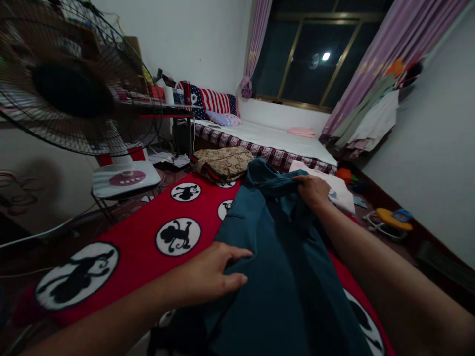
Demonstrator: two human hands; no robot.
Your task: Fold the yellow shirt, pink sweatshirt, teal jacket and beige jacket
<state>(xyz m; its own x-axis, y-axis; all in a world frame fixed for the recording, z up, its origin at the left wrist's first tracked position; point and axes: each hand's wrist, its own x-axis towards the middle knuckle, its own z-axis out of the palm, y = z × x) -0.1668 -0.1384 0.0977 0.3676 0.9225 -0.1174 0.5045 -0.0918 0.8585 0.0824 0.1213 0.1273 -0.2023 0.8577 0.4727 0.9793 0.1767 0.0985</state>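
A dark teal hooded top (274,247) lies spread over a red blanket (141,232) with monkey prints in white circles. At the top's far end, its hood part (272,182) is bunched up. My right hand (313,190) grips the fabric there, with the fingers closed on its right edge. Over the garment's left side is my left hand (218,272), thumb and forefinger apart and nothing between them. Whether its fingertips touch the cloth, I cannot tell. The lower end of the top runs out of view toward me.
A patterned tan bag (224,163) and a folded pale pink garment (343,190) sit beyond the top. To the left, a large fan (122,173) stands close. A bed (267,133) is below the window; a yellow stool (393,218) stands at right.
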